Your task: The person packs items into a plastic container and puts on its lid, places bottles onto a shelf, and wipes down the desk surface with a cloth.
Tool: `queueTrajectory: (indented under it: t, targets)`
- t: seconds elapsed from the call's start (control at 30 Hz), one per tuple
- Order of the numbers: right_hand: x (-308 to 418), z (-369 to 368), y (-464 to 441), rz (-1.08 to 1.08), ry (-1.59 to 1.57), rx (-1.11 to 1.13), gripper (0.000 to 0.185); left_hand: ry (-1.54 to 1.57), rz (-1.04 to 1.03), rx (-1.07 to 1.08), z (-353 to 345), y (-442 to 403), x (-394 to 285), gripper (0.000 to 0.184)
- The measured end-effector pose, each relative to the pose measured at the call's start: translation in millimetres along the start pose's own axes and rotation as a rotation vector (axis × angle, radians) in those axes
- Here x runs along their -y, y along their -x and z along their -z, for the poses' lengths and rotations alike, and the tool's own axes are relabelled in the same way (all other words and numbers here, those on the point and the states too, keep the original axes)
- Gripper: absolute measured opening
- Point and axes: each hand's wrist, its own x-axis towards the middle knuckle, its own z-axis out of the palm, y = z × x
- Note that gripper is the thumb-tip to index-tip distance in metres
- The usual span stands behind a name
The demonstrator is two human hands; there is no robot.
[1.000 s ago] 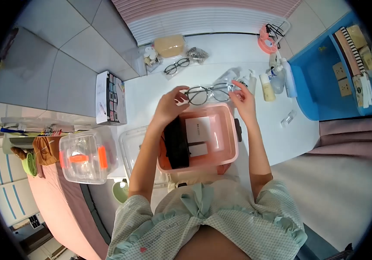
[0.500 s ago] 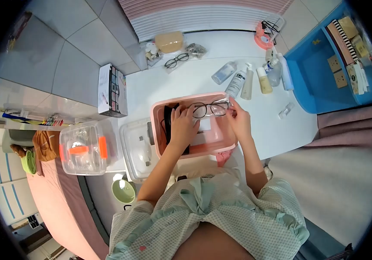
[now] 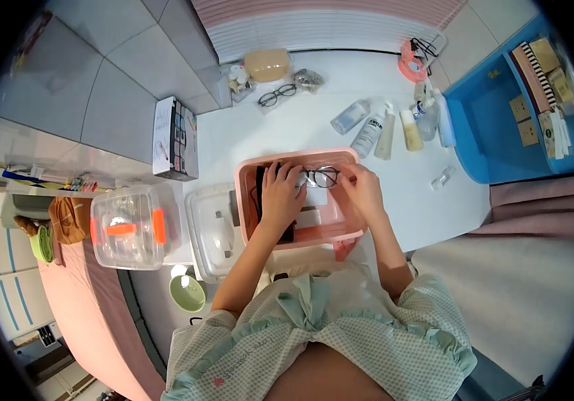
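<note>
the right hand [image 3: 362, 190] is pinching dark-rimmed, clear-lensed glasses [image 3: 327, 177], which are stretching crosswise between both hands over a rectangular pink plastic bin [image 3: 330, 234]; whether the left hand [image 3: 281, 195] is gripping, i cannot tell.

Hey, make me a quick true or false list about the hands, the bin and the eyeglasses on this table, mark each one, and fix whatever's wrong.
1. The left hand and the right hand are both at the pink bin. True.
2. The pink bin is shut under a lid. False: the pink bin is open at the top.
3. The right hand holds one side of the eyeglasses. True.
4. The clear storage box is on the person's right. False: the clear storage box is on the person's left.
5. A second pair of eyeglasses lies on the white table, beyond the pink bin. True.
</note>
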Motion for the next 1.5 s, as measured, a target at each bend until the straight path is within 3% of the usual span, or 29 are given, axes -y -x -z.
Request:
queueTrajectory:
  t: [0.3, 0.53, 0.83, 1.07, 1.27, 1.5]
  targets:
    - [13.8, -15.6, -92.6, 0.135, -0.103, 0.078, 0.025, 0.052, 0.034, -0.098, -3.9, -63.3, 41.0, 0.033]
    - [-15.7, -71.2, -183.4, 0.004, -0.165, 0.317, 0.035, 0.244, 0.243, 0.007, -23.7, -121.2, 102.3, 0.035]
    - [-60.3, -135.9, -267.1, -0.036, 0.076, 0.515, 0.055, 0.337, 0.480, 0.247, -86.9, -178.3, 188.2, 0.049]
    - [-74.8, -163.9, -289.8, -0.023, 0.029, 0.447, 0.047, 0.633, 0.806, 0.231, -121.3, -204.1, 224.0, 0.044]
    - [-85.0, -165.4, -282.1, 0.019, -0.032, 0.407, 0.035, 0.847, 0.869, 0.202, -101.6, -202.6, 209.6, 0.037]
    - [-54.2, -127.2, -245.9, 0.032, -0.203, 0.382, 0.032, 1.064, 0.853, -0.191, -66.5, -190.3, 177.4, 0.026]
